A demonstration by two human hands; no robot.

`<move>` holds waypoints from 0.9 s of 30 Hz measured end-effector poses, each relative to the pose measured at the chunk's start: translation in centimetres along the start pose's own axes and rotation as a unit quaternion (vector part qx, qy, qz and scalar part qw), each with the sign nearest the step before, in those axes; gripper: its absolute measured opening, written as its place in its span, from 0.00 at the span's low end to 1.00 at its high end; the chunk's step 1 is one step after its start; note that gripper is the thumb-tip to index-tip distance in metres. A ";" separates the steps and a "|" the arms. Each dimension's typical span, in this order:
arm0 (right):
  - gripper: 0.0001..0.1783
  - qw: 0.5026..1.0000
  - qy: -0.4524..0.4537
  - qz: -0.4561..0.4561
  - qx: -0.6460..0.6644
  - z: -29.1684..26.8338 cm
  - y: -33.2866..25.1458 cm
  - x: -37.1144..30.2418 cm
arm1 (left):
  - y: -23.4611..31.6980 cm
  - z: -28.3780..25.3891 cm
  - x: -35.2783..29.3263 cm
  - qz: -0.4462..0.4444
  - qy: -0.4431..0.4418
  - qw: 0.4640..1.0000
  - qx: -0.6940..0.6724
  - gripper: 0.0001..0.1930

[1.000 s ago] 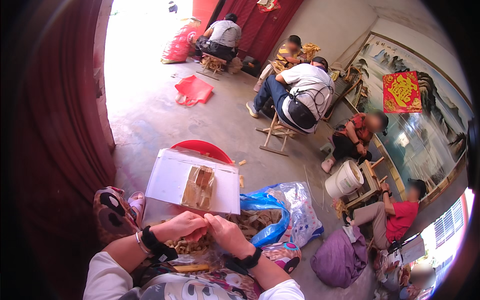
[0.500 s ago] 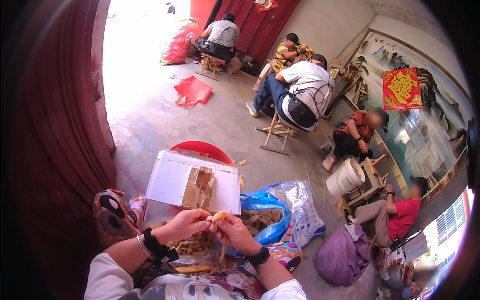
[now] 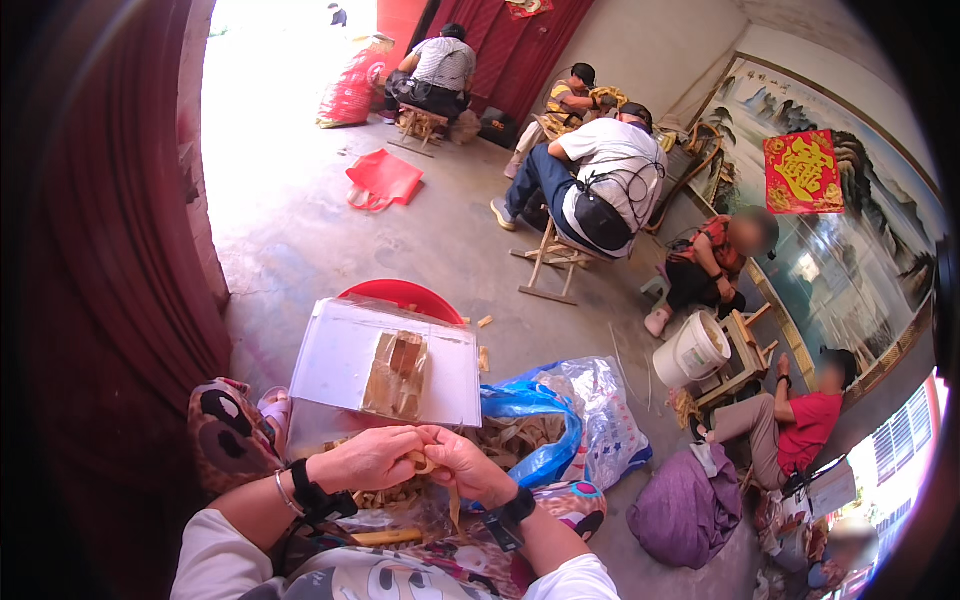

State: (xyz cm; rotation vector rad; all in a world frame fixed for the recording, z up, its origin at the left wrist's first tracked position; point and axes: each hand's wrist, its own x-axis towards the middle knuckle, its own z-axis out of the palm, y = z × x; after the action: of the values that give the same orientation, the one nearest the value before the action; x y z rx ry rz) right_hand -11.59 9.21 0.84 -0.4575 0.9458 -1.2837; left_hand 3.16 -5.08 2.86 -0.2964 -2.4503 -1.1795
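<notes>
My left hand (image 3: 375,459) and my right hand (image 3: 472,468) meet above my lap, fingers pinched on a pale tan strip (image 3: 421,463). It bends between the fingertips, and its tail hangs below my right hand. Fingers partly hide the fold. Beneath my hands lies a heap of tan pieces (image 3: 388,497) in clear plastic, with a yellow stick-like piece (image 3: 385,538) nearer to me. Just beyond, a brown block wrapped in clear film (image 3: 397,375) rests on a white board (image 3: 328,350).
Under the board shows a red basin (image 3: 410,294). A blue-and-white plastic bag (image 3: 553,452) of tan strips is at right, beside a purple sack (image 3: 685,512). Several people sit working farther off, near a white bucket (image 3: 692,350). A red bag (image 3: 385,180) lies on the floor.
My hands have drawn closer together, and the strip is now folded lower between the fingers; its upper knob no longer sticks up. The seated person in red has raised a hand.
</notes>
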 end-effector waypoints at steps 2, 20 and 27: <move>0.23 0.999 0.033 -0.014 -0.001 0.1 0.7 0.1 | -0.4 0.2 -0.2 -0.038 0.004 0.999 -0.025 0.06; 0.10 0.712 0.200 -0.349 -0.576 2.8 1.5 0.3 | -1.9 1.5 -0.5 -0.147 0.109 0.981 0.059 0.07; 0.12 0.963 0.071 -0.139 -0.221 2.1 0.1 -1.0 | -0.7 0.5 -0.3 -0.075 0.079 0.990 0.091 0.10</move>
State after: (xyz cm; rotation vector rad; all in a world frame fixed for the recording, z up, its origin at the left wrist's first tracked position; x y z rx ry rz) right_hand -9.85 9.70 2.30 -0.8785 1.3342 -1.3697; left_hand 3.07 -5.16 1.93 0.0334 -2.4505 -0.9861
